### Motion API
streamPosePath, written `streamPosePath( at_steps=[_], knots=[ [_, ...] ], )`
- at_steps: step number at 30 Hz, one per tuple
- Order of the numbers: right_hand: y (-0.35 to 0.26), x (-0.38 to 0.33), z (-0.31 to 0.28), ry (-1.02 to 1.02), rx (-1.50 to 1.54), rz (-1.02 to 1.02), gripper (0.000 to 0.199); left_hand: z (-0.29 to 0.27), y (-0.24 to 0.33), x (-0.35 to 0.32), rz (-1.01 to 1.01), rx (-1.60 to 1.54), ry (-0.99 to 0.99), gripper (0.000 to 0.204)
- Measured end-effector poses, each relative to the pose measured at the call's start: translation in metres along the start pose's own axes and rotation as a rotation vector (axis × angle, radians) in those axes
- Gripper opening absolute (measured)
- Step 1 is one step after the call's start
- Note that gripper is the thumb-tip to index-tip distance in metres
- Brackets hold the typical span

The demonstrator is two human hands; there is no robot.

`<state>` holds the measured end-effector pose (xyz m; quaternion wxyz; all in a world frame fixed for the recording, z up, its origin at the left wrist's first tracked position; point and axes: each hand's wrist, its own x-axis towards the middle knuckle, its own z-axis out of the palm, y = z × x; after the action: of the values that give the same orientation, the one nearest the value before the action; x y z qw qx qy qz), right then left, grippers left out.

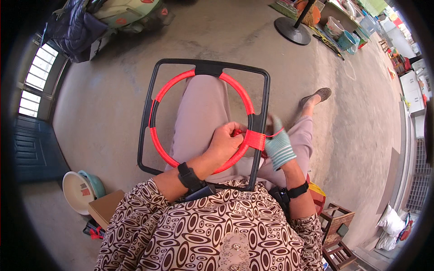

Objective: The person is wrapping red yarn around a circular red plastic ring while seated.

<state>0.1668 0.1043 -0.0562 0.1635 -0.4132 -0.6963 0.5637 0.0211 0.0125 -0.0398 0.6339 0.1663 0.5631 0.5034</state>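
Note:
A black square frame [266, 90] with a ring inside it rests across my lap. Red strip is wound round most of the ring [242, 90], with black parts showing between. At the ring's right side a broad red wrapping [256, 140] joins it to the frame's side bar. My bare left hand [226, 142] is closed at the ring beside this wrapping, with bunched red strip at its fingertips. Just outside the frame, my right hand [280, 147] wears a striped green-and-white glove. A thin red strip runs taut from the wrapping to its fingers, which are partly blurred.
A cream basin [77, 193] and a cardboard box [106, 207] stand at lower left. Low wooden stools [335, 221] are at lower right. A round black pole base [293, 30] stands ahead, near buckets [346, 39]. A covered scooter [122, 16] is at far left.

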Motion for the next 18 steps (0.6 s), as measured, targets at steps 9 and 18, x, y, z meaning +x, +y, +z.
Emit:
streamPosePath(
  at_steps=[9, 18],
  knots=[
    [-0.052, -0.012, 0.003, 0.203, -0.682, -0.703, 0.048, 0.009, 0.026, -0.025, 1.038, 0.652, 0.158, 0.022],
    [0.005, -0.037, -0.074, 0.197, 0.029, -0.044, 0.019, 0.000, 0.013, -0.006, 0.549, 0.293, 0.275, 0.013]
  ],
)
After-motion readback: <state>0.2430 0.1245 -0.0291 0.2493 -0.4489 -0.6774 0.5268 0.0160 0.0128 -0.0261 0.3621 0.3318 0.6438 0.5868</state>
